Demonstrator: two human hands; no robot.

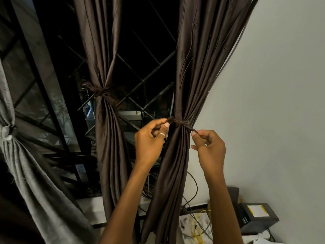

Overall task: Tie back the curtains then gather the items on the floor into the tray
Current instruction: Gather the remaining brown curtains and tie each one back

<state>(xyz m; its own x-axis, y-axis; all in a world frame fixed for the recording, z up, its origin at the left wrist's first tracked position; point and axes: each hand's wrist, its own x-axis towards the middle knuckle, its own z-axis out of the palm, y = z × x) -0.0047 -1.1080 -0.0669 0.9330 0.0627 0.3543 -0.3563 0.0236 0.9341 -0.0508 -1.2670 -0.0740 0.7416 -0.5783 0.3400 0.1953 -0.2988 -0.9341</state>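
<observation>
1. We see the right curtain (pixel 191 81) running from the top of the frame to the bottom centre, gathered to a narrow waist just right of centre where a tie-back band (pixel 181 123) of the same dark brown cloth is knotted around it.
2. Our left hand (pixel 151 138) sits just left of that knot; its thumb and forefinger are pressed together on the left end of the band, and the other fingers curl in toward the palm. A pale metal ring (pixel 161 134) shows on one finger.
3. Our right hand (pixel 209 147) sits just right of and a little below the knot, pinching the thin, twisted right end of the band between thumb and forefinger, with the remaining fingers folded loosely.
4. The band stretches between the two hands, with the knot touching the front of the curtain.
5. The curtain cloth is smooth with a soft sheen, falling in long vertical folds that fan out above and below the waist; faint embroidered lines show in its upper part.
6. A middle curtain (pixel 103 50) of the same brown fabric hangs left of centre, already cinched by its own knotted band.
7. At the left edge a grey curtain (pixel 26 164) of coarser weave is also tied.
8. Behind them we see a dark window grille (pixel 149 67) with diagonal metal bars.
9. A plain pale wall (pixel 272 85) fills the right side, and at the lower right lie a black box (pixel 258 217) and tangled yellow and dark cables (pixel 198 226).
</observation>
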